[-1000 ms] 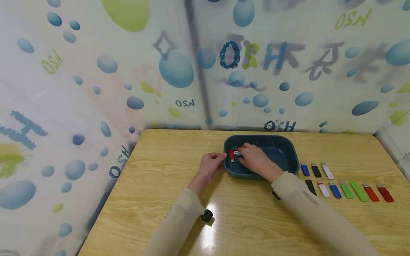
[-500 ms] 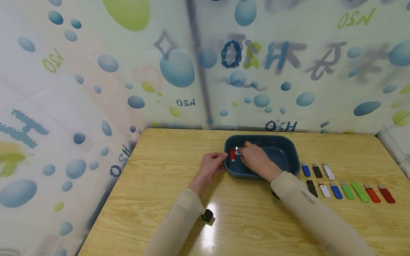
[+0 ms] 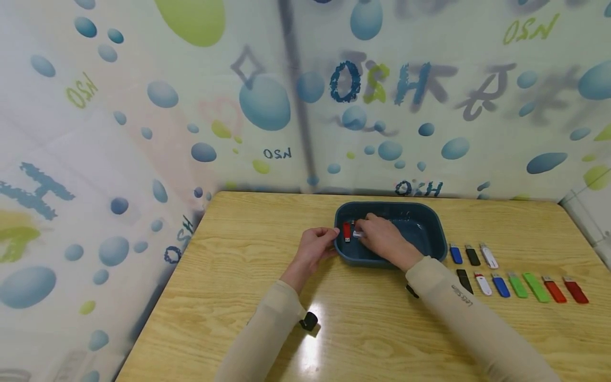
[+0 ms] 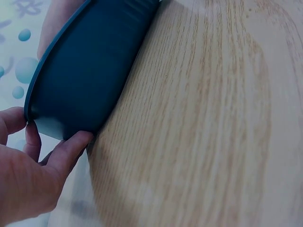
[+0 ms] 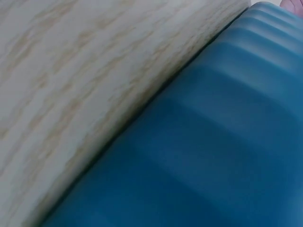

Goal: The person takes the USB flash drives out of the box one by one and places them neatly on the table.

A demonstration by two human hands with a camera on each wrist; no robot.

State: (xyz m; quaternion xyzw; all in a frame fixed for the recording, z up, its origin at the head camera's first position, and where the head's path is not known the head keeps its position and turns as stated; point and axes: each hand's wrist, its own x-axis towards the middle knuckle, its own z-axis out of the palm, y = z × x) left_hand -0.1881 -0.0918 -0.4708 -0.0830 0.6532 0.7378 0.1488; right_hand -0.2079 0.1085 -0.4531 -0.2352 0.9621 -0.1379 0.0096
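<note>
My left hand (image 3: 315, 245) grips the left end of a dark blue plastic basin (image 3: 436, 233). In the left wrist view its thumb lies at the rim and other fingers touch the outer wall (image 4: 85, 80). My right hand (image 3: 382, 236) reaches down inside the basin, fingers curled at a white-and-silver USB flash drive (image 3: 357, 234) that partly shows past the fingertips. Beside it, near the basin's left wall, lies a red USB flash drive (image 3: 346, 231). The right wrist view is filled by the basin's outside (image 5: 213, 142), with the working fingers hidden.
On the wooden table (image 3: 238, 239), right of the basin, USB flash drives lie in two rows. The back row has a blue one (image 3: 455, 253), a black one and a white one; several more, including a dark red one (image 3: 576, 290), form the front row. A patterned wall stands behind.
The right fingers have shifted the white-and-silver flash drive slightly inside the basin, and it now points left toward the red one. The left hand stays at the rim.
</note>
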